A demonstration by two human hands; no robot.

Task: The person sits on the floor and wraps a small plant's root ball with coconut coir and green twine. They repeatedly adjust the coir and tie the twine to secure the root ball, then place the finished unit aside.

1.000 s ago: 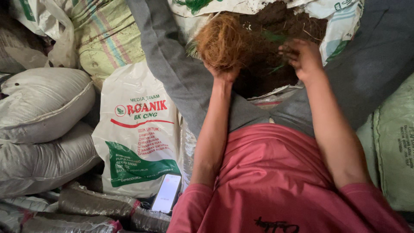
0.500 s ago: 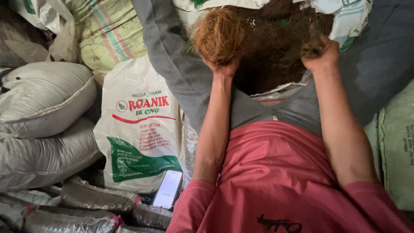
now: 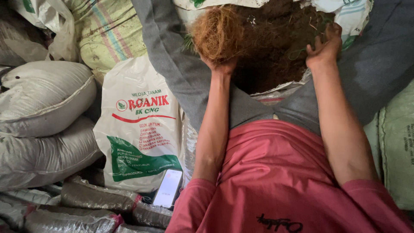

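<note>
My left hand [image 3: 222,65] grips a clump of orange-brown coconut fibre [image 3: 217,34] and holds it up over an open sack of dark soil [image 3: 271,47] between my grey-trousered legs. My right hand [image 3: 323,46] rests on the soil at the sack's right side, fingers partly curled and dirty, touching thin green strands. Whether it holds anything is unclear. The white torn rim of the sack [image 3: 340,13] frames the soil at the top and right.
A white printed plastic bag with a green panel [image 3: 140,129] leans at my left. Grey filled sacks [image 3: 43,121] are stacked further left, and a striped woven sack [image 3: 108,34] lies behind. A phone [image 3: 168,188] lies screen up by my left knee. A greenish sack [image 3: 394,142] stands at right.
My right hand has slid from the soil's upper middle toward the sack's right edge. The left hand still holds the fibre clump, nearly in place.
</note>
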